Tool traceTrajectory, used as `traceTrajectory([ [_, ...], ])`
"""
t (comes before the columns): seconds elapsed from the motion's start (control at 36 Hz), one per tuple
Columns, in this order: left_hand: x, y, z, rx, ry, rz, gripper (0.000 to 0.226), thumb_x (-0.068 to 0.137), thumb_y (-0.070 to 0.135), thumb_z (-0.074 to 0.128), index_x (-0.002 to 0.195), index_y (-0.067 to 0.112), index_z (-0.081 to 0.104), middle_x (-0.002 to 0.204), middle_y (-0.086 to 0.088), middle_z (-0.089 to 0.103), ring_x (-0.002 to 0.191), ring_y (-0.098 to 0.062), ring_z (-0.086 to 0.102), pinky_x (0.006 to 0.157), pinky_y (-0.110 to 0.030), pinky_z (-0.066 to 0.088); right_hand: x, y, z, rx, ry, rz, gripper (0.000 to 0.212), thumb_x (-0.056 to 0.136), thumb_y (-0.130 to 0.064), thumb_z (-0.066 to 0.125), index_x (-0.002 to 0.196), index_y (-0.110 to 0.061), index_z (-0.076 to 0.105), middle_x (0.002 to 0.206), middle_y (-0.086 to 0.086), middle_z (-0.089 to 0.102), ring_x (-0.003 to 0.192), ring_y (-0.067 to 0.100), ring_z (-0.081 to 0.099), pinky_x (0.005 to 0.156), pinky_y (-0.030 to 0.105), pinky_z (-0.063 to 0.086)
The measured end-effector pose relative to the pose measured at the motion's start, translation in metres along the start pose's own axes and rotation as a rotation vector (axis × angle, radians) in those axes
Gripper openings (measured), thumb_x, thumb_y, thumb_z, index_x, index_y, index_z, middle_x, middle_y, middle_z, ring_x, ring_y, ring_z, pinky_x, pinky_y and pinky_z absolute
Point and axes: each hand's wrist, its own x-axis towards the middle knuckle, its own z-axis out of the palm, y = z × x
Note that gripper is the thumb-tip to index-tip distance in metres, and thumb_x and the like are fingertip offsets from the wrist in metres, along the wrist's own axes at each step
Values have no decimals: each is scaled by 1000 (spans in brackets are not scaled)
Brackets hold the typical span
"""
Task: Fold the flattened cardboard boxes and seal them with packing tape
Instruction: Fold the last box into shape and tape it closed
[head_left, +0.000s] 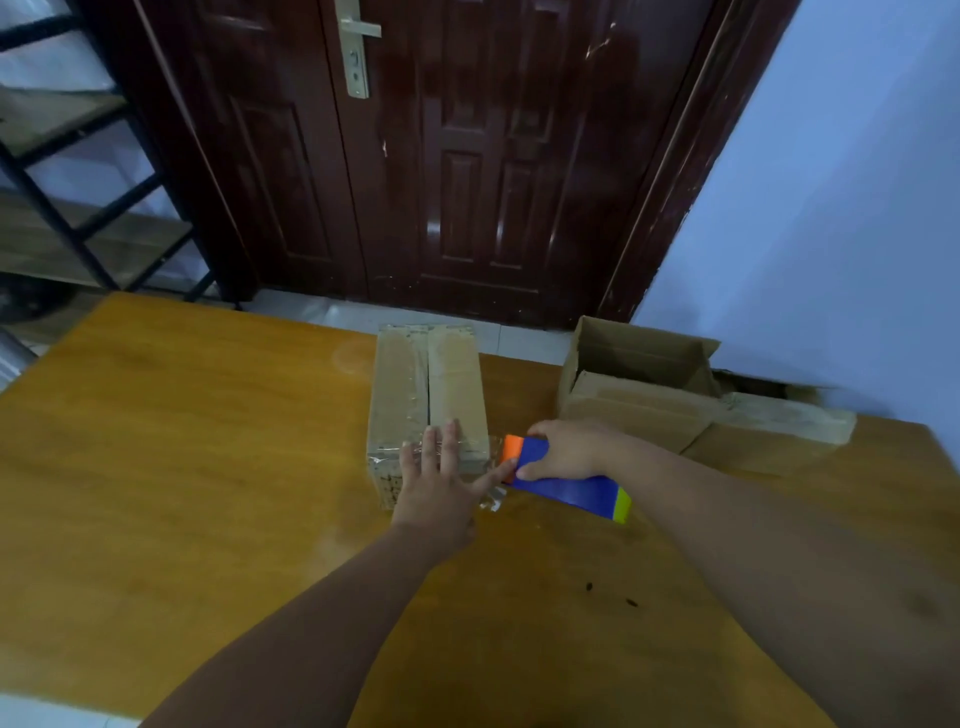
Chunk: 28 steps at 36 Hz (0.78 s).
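Note:
A folded cardboard box (428, 384) lies lengthwise on the wooden table (182, 441), its top flaps closed with a seam down the middle. Clear tape runs across its near end. My left hand (441, 483) presses flat on that taped end, fingers straight, thumb stretched toward the right. My right hand (566, 449) grips a blue tape dispenser (566, 486) with an orange tip and a yellow-green end, just right of the box's near corner. A crumpled bit of clear tape (493, 503) hangs between the dispenser and the box.
At the right back of the table stands an open cardboard box (639, 358), with flattened cardboard (727, 421) lying in front of it. A dark wooden door (441, 156) stands behind the table, a metal shelf rack (78, 208) at left, a pale wall at right.

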Motion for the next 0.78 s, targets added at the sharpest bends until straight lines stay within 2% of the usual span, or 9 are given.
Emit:
traceTrajectory([
  [0.06, 0, -1, 1, -2, 4, 9, 101, 88, 49, 57, 132, 52, -34, 149, -29, -30, 139, -51, -17, 108, -66, 2, 3, -2, -4, 157, -89, -1, 74, 83, -60, 60, 144, -23, 36, 138, 4, 46, 108, 21, 53, 86, 33, 46],
  [0.11, -1, -2, 2, 1, 10, 19, 102, 88, 47, 56, 131, 52, -36, 148, -29, -30, 139, -51, -17, 108, -66, 2, 7, -2, -6, 235, -148, 5, 64, 82, -54, 65, 134, -21, 48, 125, 4, 55, 99, 20, 58, 84, 35, 50],
  [0.22, -2, -1, 0, -6, 6, 21, 97, 91, 42, 54, 134, 52, -33, 148, -28, -31, 139, -50, -19, 109, -65, 0, 13, 1, -12, 310, -275, 60, 51, 80, -50, 70, 116, -16, 60, 108, 7, 65, 97, 25, 64, 81, 36, 53],
  [0.36, -4, 0, -2, -26, 13, 21, 95, 93, 41, 51, 133, 52, -34, 148, -28, -33, 139, -49, -20, 109, -65, 0, 18, -2, -25, 290, -398, 103, 48, 81, -44, 71, 119, -17, 59, 112, 7, 64, 101, 25, 64, 76, 34, 53],
  [0.47, -5, -1, 0, -56, 50, 27, 101, 93, 40, 50, 124, 50, -45, 149, -28, -30, 139, -49, -18, 109, -65, -1, 22, -6, -37, 321, -570, 149, 48, 83, -38, 70, 123, -14, 58, 107, 8, 64, 88, 20, 64, 65, 28, 54],
  [0.58, -4, -1, 1, -69, 69, 5, 98, 93, 44, 47, 129, 43, -44, 151, -29, -25, 140, -51, -13, 108, -66, 0, 29, -11, -50, 197, -635, 148, 41, 81, -42, 70, 111, -17, 59, 98, 5, 64, 84, 18, 63, 64, 27, 53],
  [0.69, 0, 2, 2, -68, 35, -24, 86, 93, 47, 44, 138, 42, -29, 151, -28, -25, 140, -51, -14, 108, -66, 1, 35, -13, -56, 105, -607, 136, 39, 80, -49, 67, 104, -20, 57, 96, 4, 64, 79, 16, 63, 57, 23, 52],
  [0.78, 1, 3, 1, -79, 23, -38, 80, 93, 48, 44, 143, 41, -18, 152, -28, -23, 140, -50, -14, 108, -66, 0, 38, -15, -52, 92, -546, 132, 52, 79, -66, 60, 100, -19, 58, 92, 3, 66, 79, 17, 65, 60, 25, 51],
])
